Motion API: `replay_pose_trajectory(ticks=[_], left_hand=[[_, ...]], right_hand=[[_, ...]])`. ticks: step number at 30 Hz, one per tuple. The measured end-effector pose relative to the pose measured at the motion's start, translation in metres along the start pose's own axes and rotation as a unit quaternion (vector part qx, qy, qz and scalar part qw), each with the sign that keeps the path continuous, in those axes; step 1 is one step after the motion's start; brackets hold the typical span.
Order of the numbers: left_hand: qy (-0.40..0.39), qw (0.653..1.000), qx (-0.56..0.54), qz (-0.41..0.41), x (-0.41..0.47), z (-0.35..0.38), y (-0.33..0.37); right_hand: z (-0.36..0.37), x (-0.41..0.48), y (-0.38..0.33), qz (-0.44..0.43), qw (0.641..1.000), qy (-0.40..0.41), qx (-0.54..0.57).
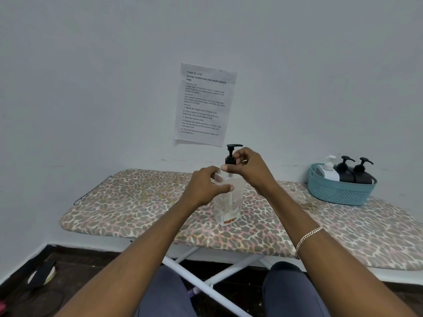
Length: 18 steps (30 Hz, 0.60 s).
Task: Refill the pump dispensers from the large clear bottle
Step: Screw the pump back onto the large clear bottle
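A large clear bottle (230, 203) with a black pump top (231, 153) stands upright on the leopard-print ironing board (137, 207). It looks nearly empty, with a small orange patch at its base. My left hand (207, 185) grips the bottle's shoulder from the left. My right hand (248, 165) pinches the black pump collar at the neck. At the far right, a teal basket (338, 193) holds three pump dispensers: one white (327, 170) and two black (345, 171), (364, 173).
The board stands against a pale wall with a printed sheet (204, 104) taped above it. White board legs (194, 275) cross in front of my knees. A roll of tape (42, 274) lies on the dark floor at the lower left.
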State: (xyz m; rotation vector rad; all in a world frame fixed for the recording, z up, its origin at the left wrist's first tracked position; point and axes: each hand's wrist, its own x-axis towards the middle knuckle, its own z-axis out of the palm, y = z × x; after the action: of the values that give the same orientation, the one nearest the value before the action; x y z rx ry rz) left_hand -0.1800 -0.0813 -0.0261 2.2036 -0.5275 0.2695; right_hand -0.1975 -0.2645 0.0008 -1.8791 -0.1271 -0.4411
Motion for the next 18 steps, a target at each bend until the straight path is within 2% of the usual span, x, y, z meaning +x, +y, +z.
replay_pose_trajectory(ticks=[6, 10, 14, 16, 18], left_hand=[[-0.002, 1.0, 0.004, 0.005, -0.001, 0.002, 0.0], [-0.002, 1.0, 0.01, 0.008, 0.001, 0.003, -0.003], [-0.006, 1.0, 0.005, 0.015, 0.002, 0.002, -0.004], [-0.007, 1.0, 0.006, 0.014, 0.002, 0.003, -0.004], [-0.005, 1.0, 0.006, 0.009, 0.002, 0.002, -0.005]], right_hand=[[-0.014, 0.001, -0.003, -0.011, 0.991, -0.09, 0.097], [-0.007, 0.005, -0.004, -0.009, 0.995, -0.053, 0.086], [0.007, 0.004, -0.006, -0.017, 1.0, -0.023, 0.012], [0.005, 0.003, -0.006, -0.016, 0.999, -0.034, 0.008], [-0.002, 0.004, -0.007, -0.017, 0.995, -0.076, 0.057]])
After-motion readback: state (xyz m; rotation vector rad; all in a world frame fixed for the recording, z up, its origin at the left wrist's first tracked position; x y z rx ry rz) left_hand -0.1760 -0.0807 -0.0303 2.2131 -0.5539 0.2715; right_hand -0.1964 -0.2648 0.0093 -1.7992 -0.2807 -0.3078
